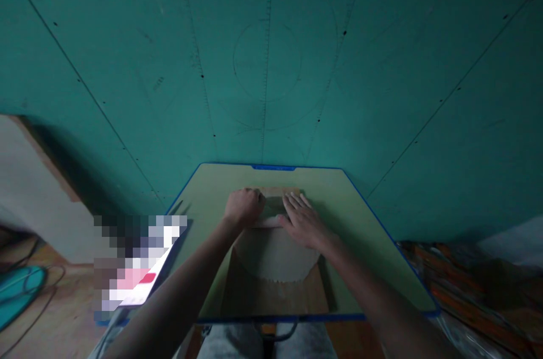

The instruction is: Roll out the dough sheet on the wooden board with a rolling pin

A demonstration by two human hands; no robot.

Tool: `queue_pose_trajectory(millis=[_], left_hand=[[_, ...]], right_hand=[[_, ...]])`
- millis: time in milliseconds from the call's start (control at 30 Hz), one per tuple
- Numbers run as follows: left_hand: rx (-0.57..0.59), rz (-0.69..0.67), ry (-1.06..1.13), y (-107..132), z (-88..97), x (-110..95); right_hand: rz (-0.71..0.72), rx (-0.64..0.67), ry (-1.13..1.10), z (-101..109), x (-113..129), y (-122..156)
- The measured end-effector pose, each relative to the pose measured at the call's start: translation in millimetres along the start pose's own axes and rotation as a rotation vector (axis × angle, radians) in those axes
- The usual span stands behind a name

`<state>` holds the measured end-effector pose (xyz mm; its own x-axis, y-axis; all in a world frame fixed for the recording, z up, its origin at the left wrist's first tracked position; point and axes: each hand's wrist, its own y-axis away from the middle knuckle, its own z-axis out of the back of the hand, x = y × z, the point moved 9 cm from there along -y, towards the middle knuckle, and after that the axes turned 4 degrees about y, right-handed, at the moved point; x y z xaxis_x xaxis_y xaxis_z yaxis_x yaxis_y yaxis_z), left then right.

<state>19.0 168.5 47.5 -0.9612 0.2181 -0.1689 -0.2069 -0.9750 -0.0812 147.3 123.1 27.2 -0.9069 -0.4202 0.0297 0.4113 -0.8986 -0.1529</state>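
round grey sheet (275, 260), seen from the head camera, lies flat under both hands on a wooden board (275, 295). its near edge curves toward the person and looks finely toothed. the left hand (244, 207) is curled into a loose fist, knuckles up, at the sheet's far edge; whether it pinches the sheet cannot be told. the right hand (303, 222) is just beside it, open and flat, palm down on the sheet, fingers together and pointing away from the body. the two hands nearly meet over the far edge, and both forearms reach in from the bottom of the picture.

the board rests on a pale green table (365, 234) with a blue rim. left of the left hand, at the table's edge, is a bright blurred patch (136, 268). beyond the hands rises a teal wall (382, 65) marked with thin dark lines and a faint circle. further left, a wooden floor (55, 325) carries cables and a teal round object (19, 291). right of the right arm is dim clutter (466, 280), too dark to tell.
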Motion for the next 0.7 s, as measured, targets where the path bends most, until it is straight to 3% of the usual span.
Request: queue_pose_trajectory(millis=[200, 367, 533, 700], left_hand=[[0.031, 0.021, -0.002, -26, -4.1, 8], [0.038, 0.017, -0.002, -25, -4.6, 9], [0.003, -0.018, 0.002, 1, -0.2, -3], [-0.163, -0.043, -0.048, 57, 0.2, -14]], right_hand=[[-0.072, 0.106, -0.038, -11, -19, -40], [-0.080, 0.096, -0.029, -10, -20, -40], [-0.055, 0.005, -0.002, 0, -7, -9], [-0.095, -0.134, -0.041, 2, 9, 59]])
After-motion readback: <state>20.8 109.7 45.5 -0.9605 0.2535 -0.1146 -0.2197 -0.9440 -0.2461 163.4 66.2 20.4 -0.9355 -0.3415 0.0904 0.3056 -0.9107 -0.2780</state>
